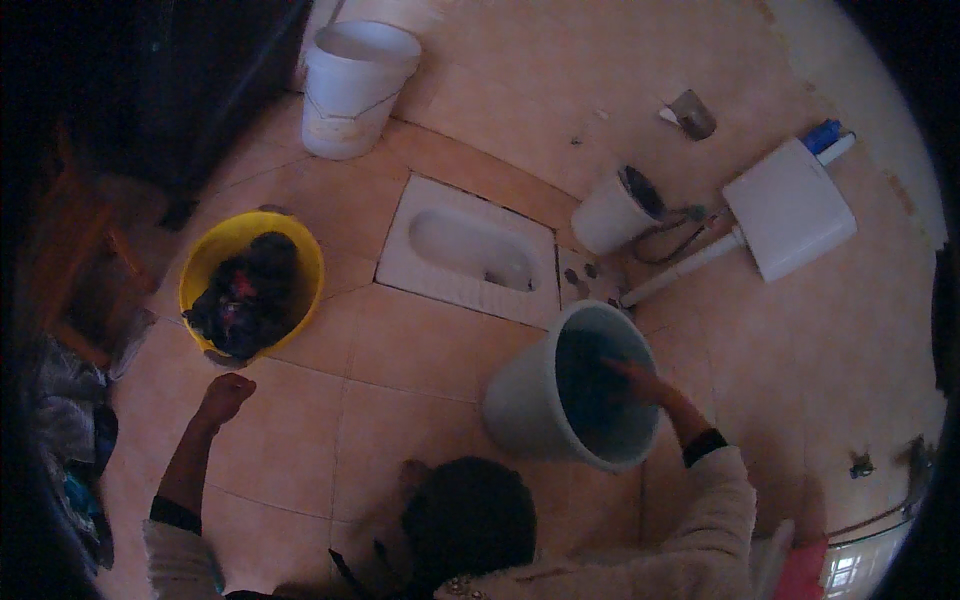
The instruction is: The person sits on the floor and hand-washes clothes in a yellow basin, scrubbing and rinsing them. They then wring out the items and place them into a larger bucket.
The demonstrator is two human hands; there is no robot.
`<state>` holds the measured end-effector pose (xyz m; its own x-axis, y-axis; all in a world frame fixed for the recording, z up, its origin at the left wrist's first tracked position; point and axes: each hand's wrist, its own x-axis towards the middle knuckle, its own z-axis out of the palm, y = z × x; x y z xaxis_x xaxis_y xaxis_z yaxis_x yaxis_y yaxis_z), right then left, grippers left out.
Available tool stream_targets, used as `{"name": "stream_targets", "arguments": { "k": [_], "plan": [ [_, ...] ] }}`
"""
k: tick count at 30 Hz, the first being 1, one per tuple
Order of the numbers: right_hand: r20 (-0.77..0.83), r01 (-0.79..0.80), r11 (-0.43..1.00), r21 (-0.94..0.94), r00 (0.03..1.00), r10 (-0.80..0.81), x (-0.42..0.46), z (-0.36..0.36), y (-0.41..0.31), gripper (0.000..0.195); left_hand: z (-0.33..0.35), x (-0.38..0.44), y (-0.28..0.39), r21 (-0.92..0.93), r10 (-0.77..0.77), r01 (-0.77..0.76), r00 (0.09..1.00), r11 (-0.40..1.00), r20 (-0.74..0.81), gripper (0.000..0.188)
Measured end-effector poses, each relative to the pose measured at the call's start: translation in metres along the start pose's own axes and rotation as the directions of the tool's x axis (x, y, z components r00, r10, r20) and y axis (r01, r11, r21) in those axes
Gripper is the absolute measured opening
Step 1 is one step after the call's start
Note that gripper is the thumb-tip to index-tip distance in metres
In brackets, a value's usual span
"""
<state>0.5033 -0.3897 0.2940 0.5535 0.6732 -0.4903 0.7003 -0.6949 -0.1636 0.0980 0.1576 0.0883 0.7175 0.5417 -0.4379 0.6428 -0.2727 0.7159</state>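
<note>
My left hand is loosely balled, just in front of a yellow basin and apart from it. Dark, bunched cloth with a reddish patch lies in that basin. On the other side, my right hand reaches over the rim and into the mouth of a tall pale plastic bucket. The bucket's inside is dark blue-green; whether this is water or cloth, I cannot tell. The right fingertips blur into that darkness, so any grip there is hidden.
A white squat toilet is set in the tiled floor. A white pail stands at the back, a small bin beside the toilet. A cistern with a pipe hangs right. Wooden furniture stands left.
</note>
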Motion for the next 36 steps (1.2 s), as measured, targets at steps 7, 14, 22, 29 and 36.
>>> {"name": "stream_targets", "arguments": {
  "k": [7, 14, 22, 29, 36],
  "plan": [
    [0.404, -0.037, 0.950, -0.310, 0.900, 0.166, 0.068, 0.148, 0.021, 0.083, -0.008, -0.016, -0.021, 0.156, -0.030, 0.037, 0.998, 0.987, -0.051, 0.034],
    [0.466, -0.008, 0.918, -0.396, 0.860, 0.209, 0.066, 0.177, 0.043, 0.064, 0.000, -0.024, -0.004, 0.045, -0.197, 0.195, 0.980, 0.980, 0.024, 0.029],
    [0.460, -0.048, 0.975, -0.217, 0.876, 0.145, 0.046, 0.153, 0.037, 0.057, 0.006, -0.003, -0.028, 0.131, -0.062, 0.059, 0.998, 0.990, 0.019, 0.032],
    [0.338, -0.012, 0.972, 0.236, 0.938, -0.071, 0.045, 0.118, -0.018, 0.051, -0.002, 0.001, -0.057, 0.182, 0.039, -0.035, 0.999, 0.983, -0.014, 0.034],
    [0.119, -0.164, 0.777, 0.607, 0.986, 0.115, -0.014, -0.033, -0.005, 0.028, -0.002, 0.013, 0.005, -0.197, -0.066, 0.076, 0.996, 0.977, 0.059, 0.031]
  ]
}}
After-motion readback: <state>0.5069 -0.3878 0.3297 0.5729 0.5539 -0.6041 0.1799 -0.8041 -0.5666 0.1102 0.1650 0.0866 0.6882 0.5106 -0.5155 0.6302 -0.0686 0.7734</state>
